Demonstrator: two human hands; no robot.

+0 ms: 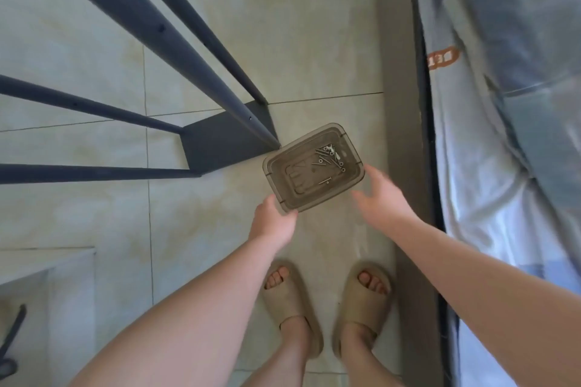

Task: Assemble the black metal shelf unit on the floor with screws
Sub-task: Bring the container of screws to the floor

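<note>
Far left on the tiled floor (94, 223): black metal shelf frame (220, 143), matt and dark, four bars counted, fanning in from the left and top edges to one flat plate lying on the tiles. Just right of that plate, one smoky see-through tray (289, 188), rectangular, turned at an angle. Left hand (272, 223) closed on its near-left corner, thumb along the near edge, a firm pinch on the rim. Cannot tell whether lifted or resting on the floor. Inside, silver screws (328, 157) bunched in the far-right corner, one more lying alone nearer the right wall. Roughly a dozen, too blurred for an exact count. Over to the right hand (385, 198): wide open, fingers spread and loose, holding nothing, fingertips right by the tray's right corner, contact unclear. Lower down, two beige slippers (283, 298), toes showing. Along the floor's right edge, one grey strip (399, 72), then one plastic-wrapped bundle (503, 104) with one orange label (441, 58).
</note>
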